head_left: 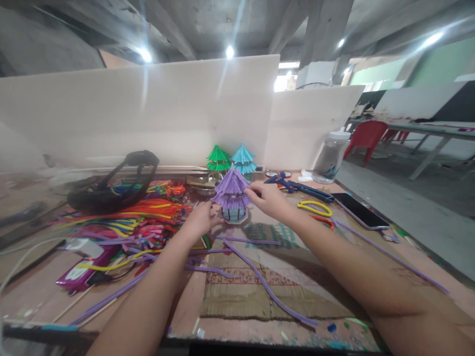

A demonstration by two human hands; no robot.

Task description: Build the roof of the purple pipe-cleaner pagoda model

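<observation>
A small purple two-tiered pagoda model (232, 190), its roofs made of fuzzy pipe cleaners, stands upright on the cardboard between my hands. My left hand (202, 220) has its curled fingers against the lower left side of the model. At the right edge of its roof, my right hand (267, 199) pinches with thumb and finger; the exact contact is partly hidden. Behind it are a green pagoda model (218, 159) and a light blue pagoda model (243, 157). Loose purple pipe cleaners (267, 284) lie across the cardboard sheet (237, 301) in front.
Colourful pipe cleaner bundles (148, 212) and a black headband-like object (115, 185) lie left, near a magenta power strip (87, 269). On the right are a blue glue gun (280, 182), pliers-like tool (311, 191), phone (359, 210) and clear plastic bottle (331, 155). White boards stand behind.
</observation>
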